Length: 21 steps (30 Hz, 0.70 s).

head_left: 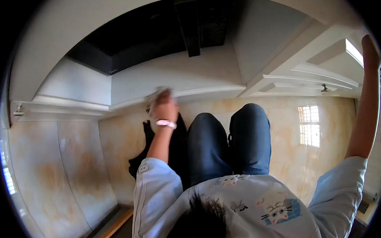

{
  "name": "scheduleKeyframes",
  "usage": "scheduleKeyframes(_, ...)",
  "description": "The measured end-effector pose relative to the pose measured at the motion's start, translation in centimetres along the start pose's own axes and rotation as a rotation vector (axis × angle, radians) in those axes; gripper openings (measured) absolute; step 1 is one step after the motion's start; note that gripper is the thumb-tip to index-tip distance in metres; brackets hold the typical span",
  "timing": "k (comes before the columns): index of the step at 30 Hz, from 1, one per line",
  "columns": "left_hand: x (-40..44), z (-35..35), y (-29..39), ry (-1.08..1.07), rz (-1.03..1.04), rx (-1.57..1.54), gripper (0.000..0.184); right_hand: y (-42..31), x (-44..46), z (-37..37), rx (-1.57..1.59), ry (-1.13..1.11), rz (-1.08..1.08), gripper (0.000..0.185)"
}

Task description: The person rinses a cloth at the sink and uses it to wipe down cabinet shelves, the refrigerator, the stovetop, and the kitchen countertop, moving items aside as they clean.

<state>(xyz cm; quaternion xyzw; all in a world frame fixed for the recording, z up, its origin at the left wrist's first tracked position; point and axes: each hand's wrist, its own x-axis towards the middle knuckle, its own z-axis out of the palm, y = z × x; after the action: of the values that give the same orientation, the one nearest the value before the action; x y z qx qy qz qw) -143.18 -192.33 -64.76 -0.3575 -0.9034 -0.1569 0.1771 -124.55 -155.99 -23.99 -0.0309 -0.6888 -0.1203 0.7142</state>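
My left hand point(164, 107), with a pink-and-white band on its wrist, is smeared by motion. Its fingers look closed on a crumpled greyish cloth point(152, 99), though the cloth's outline is blurred. Hand and cloth are at the front lip of a white cabinet compartment point(179, 72), just beyond my knees. My right arm reaches up along the right side, beside the white panelled cabinet fronts. Only the wrist end of my right hand point(370, 49) shows at the dark edge of the view; its fingers are hidden.
A black box-like unit point(138, 46) fills the compartment's back. A dark upright bar point(188, 26) stands before it. White cabinet doors with a metal knob point(325, 87) are at right. Black fabric point(179, 148) lies beside my legs on the glossy tiled floor point(290, 152).
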Motion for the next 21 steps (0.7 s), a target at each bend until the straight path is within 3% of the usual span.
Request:
scheduleKeyframes(2, -0.2, -0.4, -2.4, -0.172, -0.378, -0.077, 0.031, -0.2, 0.1, 0.1, -0.002, 0.003, -0.021, 0.028)
scheduleKeyframes(4, -1.3, 2.6, -0.9, -0.118, -0.258, -0.118, 0.028, -0.4, 0.0, 0.6, 0.005, 0.019, -0.036, 0.028)
scheduleKeyframes(6, -0.6, 3.2, 3.6, 0.162, 0.072, -0.055, 0.029, -0.6, 0.2, 0.7, 0.012, 0.03, -0.047, 0.028)
scheduleKeyframes(10, 0.2, 3.6, 6.2, 0.077, 0.027, -0.11, 0.029, -1.5, 0.3, 0.8, 0.033, 0.034, -0.026, 0.028)
scheduleKeyframes(14, 0.0, 1.4, 1.0, -0.028, 0.353, -0.047, 0.027, -1.3, -0.1, 0.7, -0.122, 0.073, -0.097, 0.03)
scheduleKeyframes(15, -0.8, 0.9, -0.9, -0.149, 0.175, 0.013, 0.03, -2.0, 0.0, 0.7, -0.122, 0.074, -0.082, 0.031)
scheduleKeyframes(16, -0.8, 1.4, -3.8, -0.019, 0.095, -0.047, 0.035, -2.2, 0.1, 0.7, -0.126, 0.08, -0.07, 0.031)
scheduleKeyframes(17, -1.1, 0.3, -5.1, -0.132, -0.136, -0.111, 0.035, -1.8, 0.2, 0.8, -0.134, 0.081, -0.071, 0.031)
scheduleKeyframes(18, -1.4, 0.0, -6.1, -0.123, -0.218, -0.158, 0.03, -1.2, 0.2, 0.9, -0.15, 0.095, -0.117, 0.032)
scheduleKeyframes(19, -1.9, -0.1, -6.4, 0.044, -0.114, -0.125, 0.026, -0.7, 0.1, 0.9, -0.167, 0.107, -0.159, 0.032)
scheduleKeyframes(20, -2.4, -0.2, -6.8, 0.044, -0.108, -0.129, 0.026, -0.4, 0.0, 1.0, -0.174, 0.107, -0.161, 0.032)
scheduleKeyframes(21, -2.9, -0.3, -7.5, 0.024, -0.322, -0.191, 0.024, -0.1, -0.1, 1.0, -0.172, 0.112, -0.161, 0.032)
